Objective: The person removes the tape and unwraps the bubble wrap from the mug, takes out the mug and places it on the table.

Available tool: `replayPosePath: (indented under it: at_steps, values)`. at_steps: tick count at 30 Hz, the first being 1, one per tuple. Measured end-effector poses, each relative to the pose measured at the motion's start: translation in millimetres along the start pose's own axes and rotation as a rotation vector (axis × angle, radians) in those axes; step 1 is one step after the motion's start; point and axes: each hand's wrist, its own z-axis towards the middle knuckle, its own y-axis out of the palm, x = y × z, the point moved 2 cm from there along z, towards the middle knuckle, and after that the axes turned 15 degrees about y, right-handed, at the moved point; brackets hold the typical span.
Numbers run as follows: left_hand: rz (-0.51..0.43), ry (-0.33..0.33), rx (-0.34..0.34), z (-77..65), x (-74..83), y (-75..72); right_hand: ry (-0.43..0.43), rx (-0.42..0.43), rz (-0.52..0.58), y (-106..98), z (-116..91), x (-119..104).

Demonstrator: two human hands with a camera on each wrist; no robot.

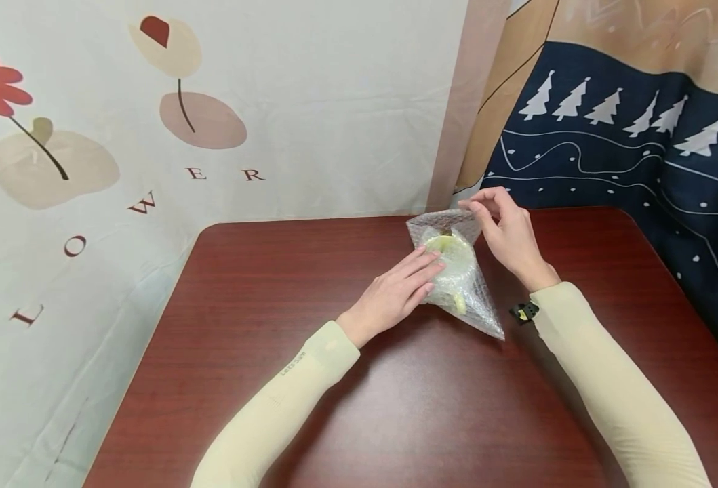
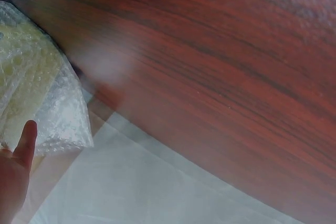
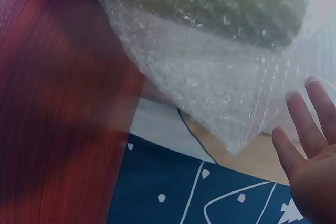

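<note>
Wrap [image 1: 483, 320] lies near the table's [image 1: 273, 285] far edge, with what looks like a green mug [image 1: 446, 240] inside. The left hand [image 1: 389, 293] rests on it, fingers straight and slightly spread. The right hand [image 1: 510, 234] bends its fingers at the far right corner; whether they pinch it I cannot tell. The step seems to be working that far end, and the next move likely calls for a sure pinch there while the left steadies the mug.

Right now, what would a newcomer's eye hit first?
Glinting bubble wrap around a round yellow-green item, near the far edge of the table. The left grip rests on it; the right grip is at its far right corner. Behind, at right, white trees stand out on navy cloth.
</note>
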Motion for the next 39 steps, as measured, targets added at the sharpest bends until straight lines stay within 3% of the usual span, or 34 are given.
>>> replayPosePath:
  at_steps: [7, 13, 24, 31, 36, 39]
  values:
    - [-0.002, -0.005, -0.009, 0.5, -0.1, -0.1, 0.095, -0.061, 0.019, -7, -1, 7]
    - [-0.008, -0.003, -0.002, 0.8, -0.2, -0.3, 0.117, -0.065, -0.012, -14, -8, 8]
    - [-0.031, -0.027, 0.012, -1.8, -1.3, 0.1, 0.109, -0.19, -0.174, -18, -54, 7]
    - [-0.051, -0.042, 0.035, -3.7, -0.8, 1.6, 0.213, -0.28, -0.167, -15, -75, 6]
    - [-0.077, -0.057, 0.045, -2.3, 0.8, 1.9, 0.297, -0.269, -0.16, -13, -79, 4]
    - [-0.084, -0.058, 0.047, -1.1, 1.5, 2.5, 0.302, -0.251, -0.175, -11, -78, 4]
